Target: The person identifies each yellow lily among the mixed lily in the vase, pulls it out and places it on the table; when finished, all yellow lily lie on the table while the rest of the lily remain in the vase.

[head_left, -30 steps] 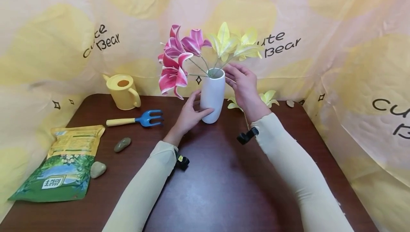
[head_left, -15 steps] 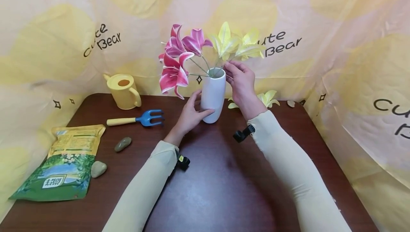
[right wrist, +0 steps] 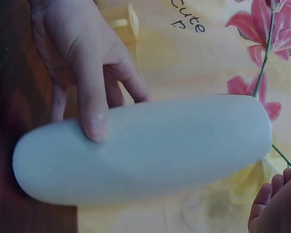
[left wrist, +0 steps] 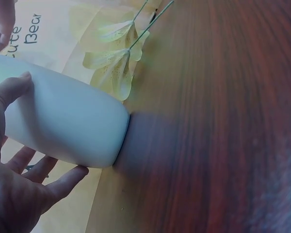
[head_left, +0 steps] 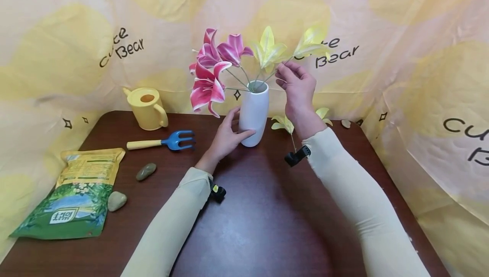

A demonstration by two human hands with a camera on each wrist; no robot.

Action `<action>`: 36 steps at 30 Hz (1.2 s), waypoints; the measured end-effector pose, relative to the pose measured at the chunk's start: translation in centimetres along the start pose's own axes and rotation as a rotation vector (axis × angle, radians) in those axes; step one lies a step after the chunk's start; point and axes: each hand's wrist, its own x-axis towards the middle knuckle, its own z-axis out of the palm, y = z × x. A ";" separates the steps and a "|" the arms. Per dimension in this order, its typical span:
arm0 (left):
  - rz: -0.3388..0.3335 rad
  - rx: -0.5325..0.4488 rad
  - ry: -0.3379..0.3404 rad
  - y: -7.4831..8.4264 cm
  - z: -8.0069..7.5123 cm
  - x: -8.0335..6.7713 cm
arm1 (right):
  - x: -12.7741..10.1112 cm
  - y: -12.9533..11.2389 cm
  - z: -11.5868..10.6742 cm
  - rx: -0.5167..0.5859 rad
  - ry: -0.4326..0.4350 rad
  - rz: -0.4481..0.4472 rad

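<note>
A white vase (head_left: 254, 117) stands upright on the table, held steady by my left hand (head_left: 224, 137), its thumb across the front and fingers round the far side. Out of its mouth lean pink lilies (head_left: 207, 88) to the left and a yellow lily (head_left: 268, 49) at the middle. My right hand (head_left: 299, 90), up and to the right of the rim, pinches the stem of another yellow lily (head_left: 310, 44); that stem slants down into the vase mouth. The left wrist view shows the vase's base (left wrist: 114, 141) on the tabletop.
Yellow lilies (head_left: 283, 124) lie on the table behind my right forearm. At left are a yellow watering can (head_left: 142, 113), a blue hand fork (head_left: 177, 141), a grey stone (head_left: 146, 172), a paler stone (head_left: 116, 201) and a green-yellow bag (head_left: 76, 202). Printed cloth (head_left: 420, 77) surrounds the table.
My right hand has closed on the yellow lily's stem and moved up and right, swinging that bloom away from the other yellow one. My left hand and the vase have stayed put.
</note>
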 end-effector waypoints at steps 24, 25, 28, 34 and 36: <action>-0.014 0.009 -0.013 0.0 0.0 -0.1 | 1.1 -6.4 -10.6 -0.077 -0.100 -0.026; -0.011 0.008 -0.013 0.0 0.0 -0.1 | 1.1 -6.4 -11.5 -0.085 -0.114 -0.012; -0.006 0.004 -0.010 0.0 0.0 -0.1 | 1.1 -6.4 -14.0 -0.129 -0.153 0.022; -0.008 0.006 -0.007 0.1 -0.1 -0.2 | 1.2 -6.2 -18.8 -0.331 -0.183 0.077; -0.008 0.010 -0.008 0.2 -0.2 -0.2 | 1.3 -5.8 -20.4 -0.374 -0.192 0.098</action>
